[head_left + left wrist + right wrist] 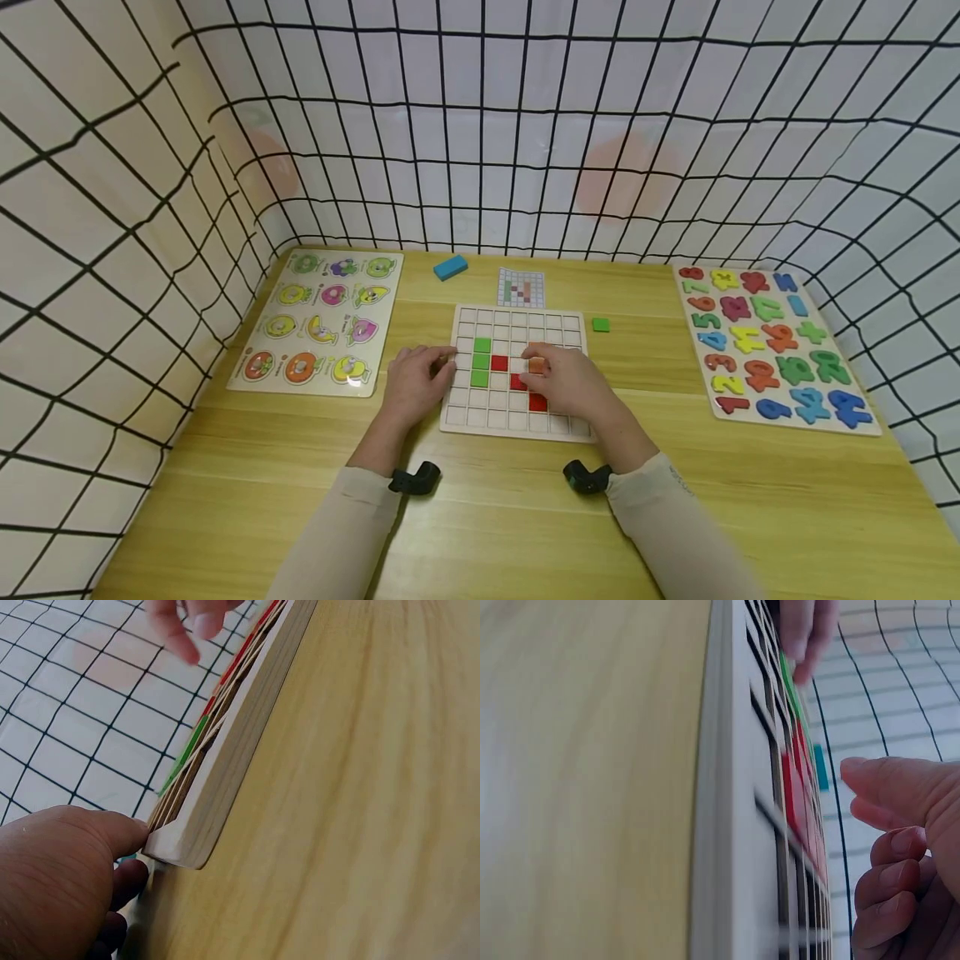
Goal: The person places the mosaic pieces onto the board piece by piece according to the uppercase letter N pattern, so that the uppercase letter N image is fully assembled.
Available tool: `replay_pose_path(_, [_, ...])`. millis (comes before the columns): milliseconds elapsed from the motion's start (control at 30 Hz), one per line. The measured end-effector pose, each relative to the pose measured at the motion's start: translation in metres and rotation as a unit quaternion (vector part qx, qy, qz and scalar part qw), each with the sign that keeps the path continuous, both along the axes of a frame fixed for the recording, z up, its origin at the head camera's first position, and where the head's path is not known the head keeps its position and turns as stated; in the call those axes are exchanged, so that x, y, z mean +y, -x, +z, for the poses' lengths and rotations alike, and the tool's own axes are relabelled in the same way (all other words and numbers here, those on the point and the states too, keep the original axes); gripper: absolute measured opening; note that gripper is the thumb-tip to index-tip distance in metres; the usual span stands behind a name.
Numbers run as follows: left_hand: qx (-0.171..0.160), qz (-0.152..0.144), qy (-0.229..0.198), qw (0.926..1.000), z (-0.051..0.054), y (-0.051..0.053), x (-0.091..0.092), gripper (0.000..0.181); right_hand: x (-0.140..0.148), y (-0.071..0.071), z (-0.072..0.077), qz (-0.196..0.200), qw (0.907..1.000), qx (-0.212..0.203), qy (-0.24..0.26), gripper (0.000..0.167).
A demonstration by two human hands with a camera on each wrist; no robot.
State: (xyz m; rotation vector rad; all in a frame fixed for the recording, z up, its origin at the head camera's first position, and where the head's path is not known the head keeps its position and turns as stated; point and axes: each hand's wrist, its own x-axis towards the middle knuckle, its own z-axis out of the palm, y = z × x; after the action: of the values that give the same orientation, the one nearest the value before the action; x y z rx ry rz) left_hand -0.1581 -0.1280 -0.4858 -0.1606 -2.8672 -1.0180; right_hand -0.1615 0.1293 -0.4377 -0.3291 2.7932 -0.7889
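Note:
A wooden grid board [498, 421] lies flat on the table, with green tiles [481, 362], red tiles [537, 402] and orange tiles [537, 365] in its cells. My left hand [414, 385] rests at the board's left edge; in the left wrist view its thumb [124, 834] touches the board near a corner. Over the right half of the board is my right hand [572, 382], thumb and forefinger at the orange and red tiles, partly covering them. In the right wrist view, its fingers [889, 881] are loosely bent, and no tile shows between the fingertips.
Behind the board lies a printed pattern card [521, 288]. A blue block [451, 267] is at the back, and a loose green tile [601, 325] lies right of the board. A fruit puzzle [315, 329] sits left, a number puzzle [772, 350] right. Black wire mesh [480, 108] surrounds the table.

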Motion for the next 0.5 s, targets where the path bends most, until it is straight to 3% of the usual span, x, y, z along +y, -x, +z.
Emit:
replay_pose_path(233, [-0.010,0.001,0.002,0.9999,-0.001,0.001,-0.001,0.031,0.034,0.006,0.000,-0.053,0.9981,-0.032,0.005,0.039])
replay_pose_path(500, [-0.010,0.001,0.000,0.9999,-0.001,0.000,0.000,0.031,0.069,0.020,-0.002,-0.083,0.9960,-0.030,-0.012,0.042])
